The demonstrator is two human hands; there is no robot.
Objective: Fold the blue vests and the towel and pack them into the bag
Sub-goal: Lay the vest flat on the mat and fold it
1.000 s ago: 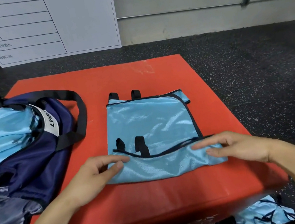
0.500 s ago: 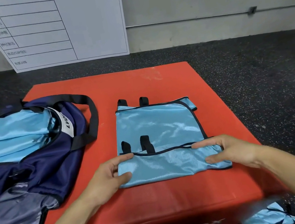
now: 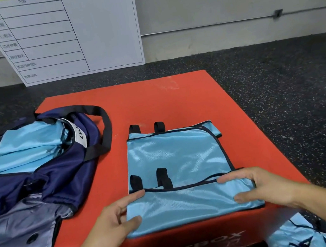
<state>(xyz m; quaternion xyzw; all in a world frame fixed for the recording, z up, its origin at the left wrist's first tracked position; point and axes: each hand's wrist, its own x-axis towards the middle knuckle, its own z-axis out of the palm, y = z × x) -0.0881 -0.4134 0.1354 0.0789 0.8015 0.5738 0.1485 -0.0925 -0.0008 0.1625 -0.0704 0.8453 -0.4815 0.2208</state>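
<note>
A light blue vest (image 3: 177,160) with black trim and black loops lies flat on the red soft box (image 3: 154,103), its near part folded over. My left hand (image 3: 114,225) pinches the left end of that folded flap between thumb and fingers. My right hand (image 3: 263,188) grips the right end the same way. To the left, a navy bag (image 3: 54,177) with a black strap lies open, and folded blue vests (image 3: 24,147) sit inside it. No towel is visible.
More blue vest fabric (image 3: 299,234) lies on the dark speckled floor at the lower right. A white board (image 3: 67,31) leans against the grey wall behind the box. The bag's grey part (image 3: 14,236) hangs over the box's left side.
The camera has tilted up and come closer. Both hands have slid along the folded flap and now pinch its ends, with the fold drawn slightly towards me.
</note>
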